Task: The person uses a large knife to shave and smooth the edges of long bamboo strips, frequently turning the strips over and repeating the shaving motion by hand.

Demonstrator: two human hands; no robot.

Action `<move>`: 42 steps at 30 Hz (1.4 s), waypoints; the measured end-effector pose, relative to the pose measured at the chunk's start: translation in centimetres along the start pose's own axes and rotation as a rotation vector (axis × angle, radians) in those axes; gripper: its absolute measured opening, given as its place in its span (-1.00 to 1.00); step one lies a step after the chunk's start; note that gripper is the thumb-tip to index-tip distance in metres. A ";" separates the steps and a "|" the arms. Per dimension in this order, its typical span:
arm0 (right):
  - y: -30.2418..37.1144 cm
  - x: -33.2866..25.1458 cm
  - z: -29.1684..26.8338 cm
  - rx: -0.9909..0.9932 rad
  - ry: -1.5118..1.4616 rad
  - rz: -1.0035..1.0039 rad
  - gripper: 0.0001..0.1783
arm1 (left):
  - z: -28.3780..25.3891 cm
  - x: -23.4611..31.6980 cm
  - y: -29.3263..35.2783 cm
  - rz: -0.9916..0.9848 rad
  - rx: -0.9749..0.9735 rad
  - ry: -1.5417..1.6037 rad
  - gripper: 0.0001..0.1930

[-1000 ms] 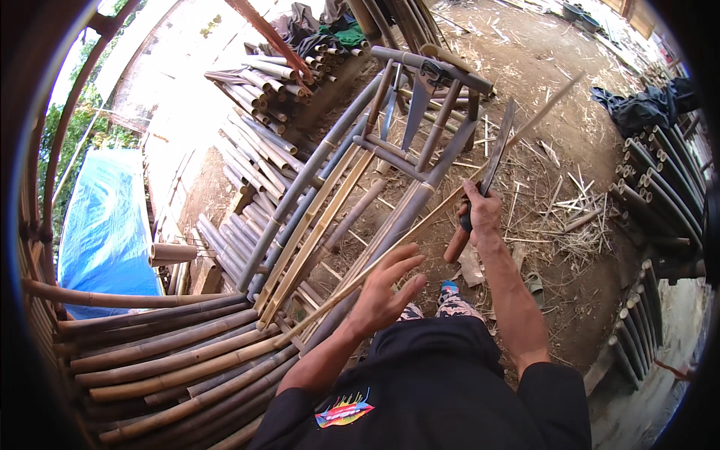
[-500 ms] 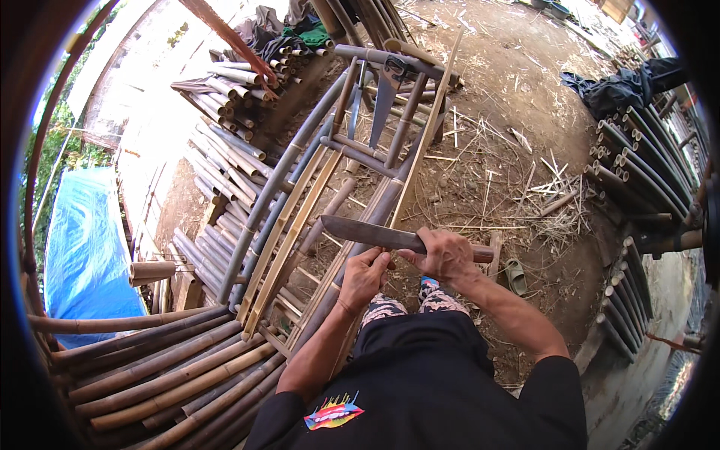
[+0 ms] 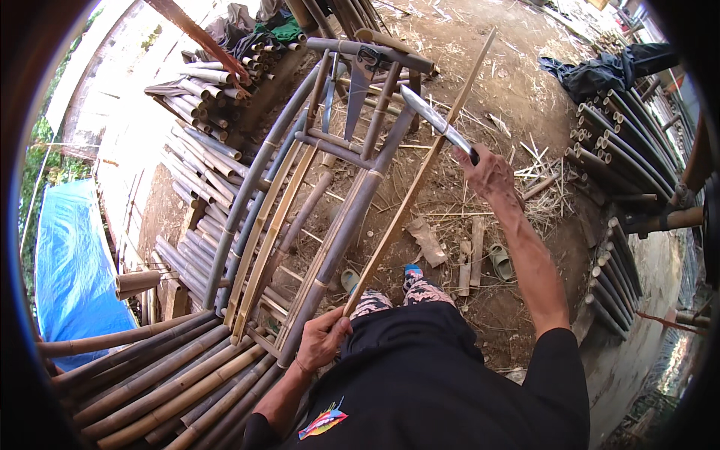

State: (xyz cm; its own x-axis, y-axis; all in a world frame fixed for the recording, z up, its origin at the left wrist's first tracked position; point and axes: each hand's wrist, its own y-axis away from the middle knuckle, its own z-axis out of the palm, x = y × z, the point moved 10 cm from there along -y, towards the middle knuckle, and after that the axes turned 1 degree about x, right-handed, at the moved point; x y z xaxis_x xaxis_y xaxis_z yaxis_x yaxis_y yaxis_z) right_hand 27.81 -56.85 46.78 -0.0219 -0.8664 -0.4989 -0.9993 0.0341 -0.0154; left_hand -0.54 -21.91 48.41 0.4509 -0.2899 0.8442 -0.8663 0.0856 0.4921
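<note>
My left hand (image 3: pixel 324 339) is closed round the near end of a long split bamboo strip (image 3: pixel 407 204), close to my waist. The strip slants away to the upper right. My right hand (image 3: pixel 487 174) grips the handle of a machete (image 3: pixel 427 114), its shiny blade pointing to the far left and crossing the strip toward its far end. Blade and strip seem to touch there. Left of the strip is a bamboo frame (image 3: pixel 345 229) of poles and slats. A handsaw (image 3: pixel 360 94) hangs at its far end.
Bamboo poles are stacked at the left (image 3: pixel 202 161), with more poles (image 3: pixel 626 154) at the right. A blue tarp (image 3: pixel 79 262) lies far left. Shavings and offcuts (image 3: pixel 427 241) litter the dirt floor near a sandal (image 3: pixel 501 261). Dark cloth (image 3: pixel 600 73) drapes over the right stack.
My right hand has swung the machete away and to the right, out along the strip. My left hand has drawn back toward my waist with the strip's near end.
</note>
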 end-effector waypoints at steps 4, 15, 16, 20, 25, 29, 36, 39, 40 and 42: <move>2.4 -3.3 0.4 0.017 -0.047 -0.197 -0.29 | -1.0 0.7 0.2 -0.014 0.028 0.023 -0.73; 5.2 -5.0 0.8 0.009 -0.068 -0.226 -0.28 | 1.1 2.7 -3.1 -0.032 0.003 0.107 -0.72; 7.7 -7.7 2.3 -0.002 -0.109 -0.315 -0.27 | 1.8 4.4 -4.6 -0.034 0.019 0.220 -0.70; 13.9 -14.8 4.1 -0.008 -0.210 -0.457 -0.31 | 2.3 6.0 -9.6 0.001 0.002 0.267 -0.64; 11.8 -13.7 3.2 0.076 -0.120 -0.452 -0.36 | 2.2 6.5 -9.2 0.073 0.054 0.242 -0.63; 6.6 -6.3 4.3 -0.052 -0.078 -0.111 -0.28 | 2.3 4.8 -5.6 -0.034 -0.035 0.206 -0.62; 2.9 -0.1 1.3 0.075 0.055 -0.084 -0.23 | 1.2 1.3 1.1 -0.100 -0.092 0.247 -0.60; 2.0 0.4 0.0 0.082 0.017 -0.062 -0.26 | -0.3 -0.1 3.1 -0.107 -0.100 0.197 -0.59; 2.3 -0.2 0.2 0.079 0.002 -0.066 -0.26 | -0.5 -0.8 3.1 -0.124 -0.098 0.222 -0.58; 3.8 -2.8 1.2 0.035 -0.033 -0.169 -0.29 | -0.6 -1.3 3.1 -0.141 -0.090 0.242 -0.57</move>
State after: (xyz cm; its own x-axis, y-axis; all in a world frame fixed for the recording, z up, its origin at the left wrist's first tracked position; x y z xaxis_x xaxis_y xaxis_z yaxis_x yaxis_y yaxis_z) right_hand 24.08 -53.68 47.13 0.1484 -0.8443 -0.5150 -0.9869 -0.0935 -0.1312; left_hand -3.71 -20.74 49.01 0.6134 -0.0701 0.7866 -0.7734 0.1480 0.6163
